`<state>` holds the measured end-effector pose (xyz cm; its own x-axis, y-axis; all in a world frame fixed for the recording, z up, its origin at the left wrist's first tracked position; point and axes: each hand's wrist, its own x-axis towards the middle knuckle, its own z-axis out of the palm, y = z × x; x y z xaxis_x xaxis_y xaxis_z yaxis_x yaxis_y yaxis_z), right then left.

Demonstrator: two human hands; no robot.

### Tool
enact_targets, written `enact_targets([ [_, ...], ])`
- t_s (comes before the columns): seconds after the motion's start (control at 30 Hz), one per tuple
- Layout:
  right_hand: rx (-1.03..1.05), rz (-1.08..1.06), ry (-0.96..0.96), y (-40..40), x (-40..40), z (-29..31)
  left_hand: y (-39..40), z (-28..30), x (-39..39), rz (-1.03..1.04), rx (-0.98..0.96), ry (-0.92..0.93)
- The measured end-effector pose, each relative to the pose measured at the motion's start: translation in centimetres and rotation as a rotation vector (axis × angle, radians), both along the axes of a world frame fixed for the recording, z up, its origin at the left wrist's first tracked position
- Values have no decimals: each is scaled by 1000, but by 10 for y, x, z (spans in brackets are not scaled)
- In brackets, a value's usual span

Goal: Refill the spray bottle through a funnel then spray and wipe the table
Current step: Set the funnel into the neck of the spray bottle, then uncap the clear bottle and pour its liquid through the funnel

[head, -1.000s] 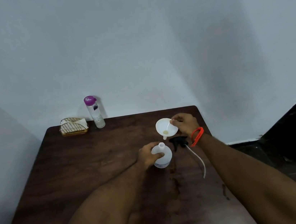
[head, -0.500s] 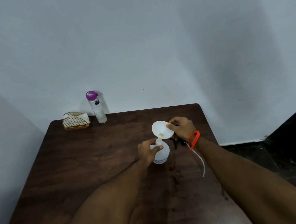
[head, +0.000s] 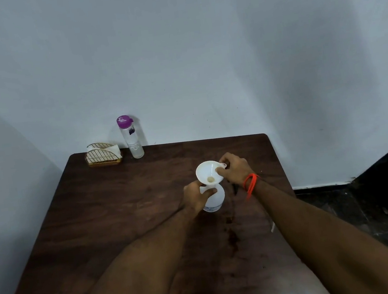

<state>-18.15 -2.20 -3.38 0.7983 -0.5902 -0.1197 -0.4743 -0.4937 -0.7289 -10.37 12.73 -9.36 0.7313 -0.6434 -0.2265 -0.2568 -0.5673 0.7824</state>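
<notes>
The white spray bottle (head: 216, 199) stands near the middle of the dark wooden table (head: 123, 217), its top off, with the white funnel (head: 208, 172) sitting over its neck. My left hand (head: 195, 196) grips the bottle's shoulder; my right hand (head: 234, 168) pinches the funnel's rim tab. At the far left corner stand a purple-capped water bottle (head: 130, 136) and a napkin holder (head: 103, 154).

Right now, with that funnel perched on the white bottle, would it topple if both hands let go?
Probably, yes. The funnel has a wide bowl on a thin stem, so it looks top-heavy on the bottle. It seems light plastic, easily nudged. The left hand grips the bottle and the right hand pinches the funnel's rim, which suggests both need steadying.
</notes>
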Motion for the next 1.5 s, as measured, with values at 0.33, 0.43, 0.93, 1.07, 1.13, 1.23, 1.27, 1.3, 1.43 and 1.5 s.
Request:
enact_targets([
  [0.33, 34, -6, -45, 7, -7, -1, 9, -6, 6, -73, 6, 5],
  [0.43, 22, -58, -71, 6, -8, 1, 14, -6, 9, -108, -28, -1],
  [0.93, -212, -43, -259, 29, 69, 56, 73, 12, 93, -89, -17, -54],
  [1.07, -243, 53, -284, 46, 102, 60, 80, 23, 136, 10, 33, -142],
  [1.13, -239, 104, -279, 53, 115, 60, 80, 26, 164, 113, 33, -157],
  [1.23, -227, 151, -261, 59, 126, 60, 74, 32, 205, 262, 2, -145],
  [1.27, -227, 160, -267, 60, 128, 59, 72, 35, 217, 303, -16, -140],
  [1.3, -226, 165, -271, 60, 129, 58, 69, 37, 227, 345, -35, -132],
  [1.43, -228, 168, -274, 55, 131, 52, 57, 42, 258, 484, -76, -88],
  [1.5, -226, 156, -274, 50, 133, 50, 52, 43, 269, 512, -95, -77],
])
